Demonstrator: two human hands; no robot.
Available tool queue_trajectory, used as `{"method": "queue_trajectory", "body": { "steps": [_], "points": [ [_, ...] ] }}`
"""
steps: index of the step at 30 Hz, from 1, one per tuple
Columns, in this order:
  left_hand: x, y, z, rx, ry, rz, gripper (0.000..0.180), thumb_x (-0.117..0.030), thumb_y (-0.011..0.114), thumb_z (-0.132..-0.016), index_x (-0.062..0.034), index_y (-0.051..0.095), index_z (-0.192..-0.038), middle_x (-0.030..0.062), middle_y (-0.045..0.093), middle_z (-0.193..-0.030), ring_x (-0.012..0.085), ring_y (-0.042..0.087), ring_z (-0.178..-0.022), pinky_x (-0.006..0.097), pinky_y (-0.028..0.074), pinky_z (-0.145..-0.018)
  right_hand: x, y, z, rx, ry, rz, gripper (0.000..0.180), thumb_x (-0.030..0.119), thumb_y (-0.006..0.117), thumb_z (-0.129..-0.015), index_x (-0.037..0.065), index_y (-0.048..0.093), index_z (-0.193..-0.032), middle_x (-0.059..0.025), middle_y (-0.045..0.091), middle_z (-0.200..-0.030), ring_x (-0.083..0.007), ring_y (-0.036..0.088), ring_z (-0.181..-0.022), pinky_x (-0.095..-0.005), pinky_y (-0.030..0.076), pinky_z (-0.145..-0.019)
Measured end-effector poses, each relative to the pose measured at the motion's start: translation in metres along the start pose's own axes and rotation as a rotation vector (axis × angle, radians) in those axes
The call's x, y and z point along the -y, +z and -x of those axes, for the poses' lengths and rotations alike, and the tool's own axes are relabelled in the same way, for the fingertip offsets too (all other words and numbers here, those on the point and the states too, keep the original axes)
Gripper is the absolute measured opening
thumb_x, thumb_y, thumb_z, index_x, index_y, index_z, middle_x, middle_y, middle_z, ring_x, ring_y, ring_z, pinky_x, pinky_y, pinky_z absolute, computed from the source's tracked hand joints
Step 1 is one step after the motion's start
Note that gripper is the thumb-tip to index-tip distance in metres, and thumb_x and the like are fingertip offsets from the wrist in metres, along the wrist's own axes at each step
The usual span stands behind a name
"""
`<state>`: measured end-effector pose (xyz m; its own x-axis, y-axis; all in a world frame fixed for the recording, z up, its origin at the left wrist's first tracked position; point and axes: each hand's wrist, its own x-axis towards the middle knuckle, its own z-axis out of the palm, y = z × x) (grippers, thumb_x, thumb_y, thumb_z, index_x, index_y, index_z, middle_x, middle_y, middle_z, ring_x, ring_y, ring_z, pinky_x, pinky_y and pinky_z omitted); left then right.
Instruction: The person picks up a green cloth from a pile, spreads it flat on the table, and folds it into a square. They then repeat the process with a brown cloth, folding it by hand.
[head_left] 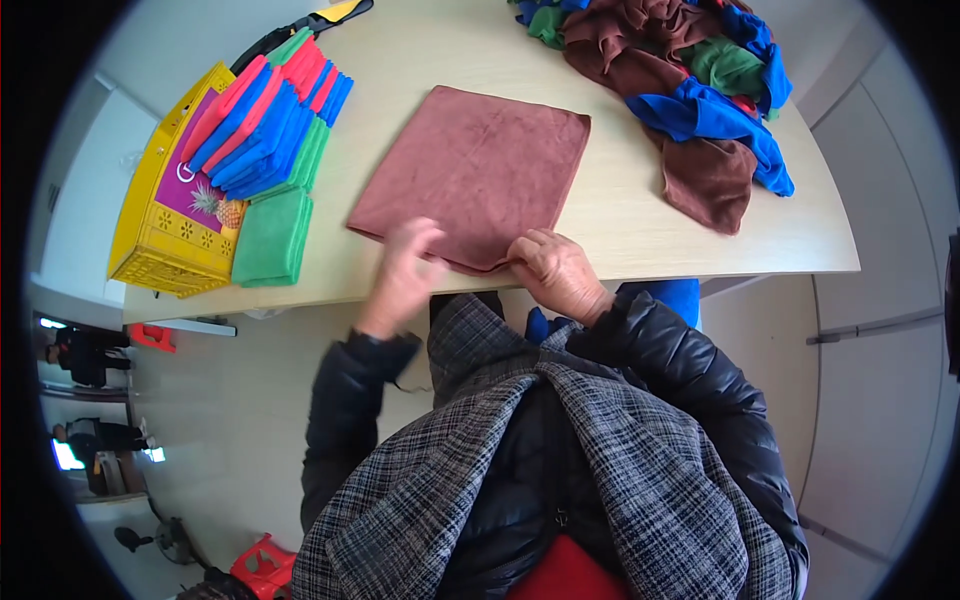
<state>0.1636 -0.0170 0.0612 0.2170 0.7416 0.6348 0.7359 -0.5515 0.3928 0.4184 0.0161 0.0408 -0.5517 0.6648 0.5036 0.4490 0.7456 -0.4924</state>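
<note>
A brown towel [475,170] lies flat on the table in a roughly square shape, apparently folded, with its near edge close to the table's front edge. My right hand [552,268] is closed on the towel's near right corner, the thumb and fingers curled at the hem. Over the near left part of that edge hovers my left hand [405,265], blurred by motion. Whether its fingers touch the cloth I cannot tell.
To the left, folded blue, red and green towels [265,130] stand in stacks against a yellow basket [170,245]. A green folded towel [270,240] lies nearest. At the far right sits a heap of loose brown, blue and green towels [690,90].
</note>
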Motion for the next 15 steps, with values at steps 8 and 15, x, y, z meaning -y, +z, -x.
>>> {"method": "queue_trajectory", "body": {
  "steps": [8, 15],
  "points": [
    [-0.031, 0.055, 0.036, 0.035, -0.113, 0.150, 0.025, 0.005, 0.070, -0.076, -0.0012, 0.062, -0.098, 0.0120, 0.066, -0.099, 0.0307, 0.065, -0.096, 0.040, 0.051, -0.086, 0.024, 0.003, -0.006, 0.146, 0.088, -0.195, 0.020, 0.011, 0.071, -0.078, 0.007, 0.064, -0.096, -0.0099, 0.062, -0.091, -0.0315, 0.063, -0.092, -0.0402, 0.052, -0.082],
    [-0.024, 0.029, 0.055, 0.020, -0.219, 0.326, 0.017, 0.006, 0.068, -0.082, 0.0004, 0.061, -0.097, 0.0123, 0.067, -0.099, 0.0280, 0.066, -0.090, 0.035, 0.053, -0.082, -0.030, -0.006, -0.014, 0.138, -0.099, 0.373, 0.020, 0.013, 0.063, -0.082, 0.008, 0.066, -0.101, -0.0082, 0.061, -0.100, -0.0283, 0.058, -0.101, -0.0393, 0.047, -0.090]
  ]
}}
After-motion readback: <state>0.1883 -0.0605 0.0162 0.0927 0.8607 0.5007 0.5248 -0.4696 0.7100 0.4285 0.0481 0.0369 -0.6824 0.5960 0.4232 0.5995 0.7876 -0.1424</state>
